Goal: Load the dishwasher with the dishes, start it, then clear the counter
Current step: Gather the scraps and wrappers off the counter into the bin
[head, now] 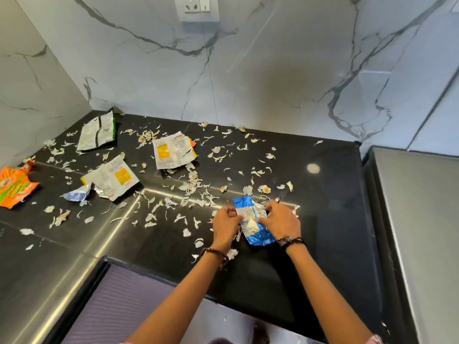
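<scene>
I have the blue foil wrapper (255, 220) lying flat on the black counter (330, 194), near its front edge and right of centre, silver inside facing up. My left hand (227, 225) pinches its left edge with curled fingers, and my right hand (282, 220) pinches the right edge the same way; both have hold of the wrapper and nothing else. I judge this to be the counter-clearing stage, with the wrapper about to serve either as litter to lift or as a scoop. To do it well I would fold the edges inward before lifting, so any scraps on the foil stay inside. Pale peel flakes (193, 184) lie scattered all around, some touching the wrapper. Farther left are two white printed packets (173, 150) (111, 178), a grey one (96, 131) and an orange packet (15, 187), all well apart from my hands.
</scene>
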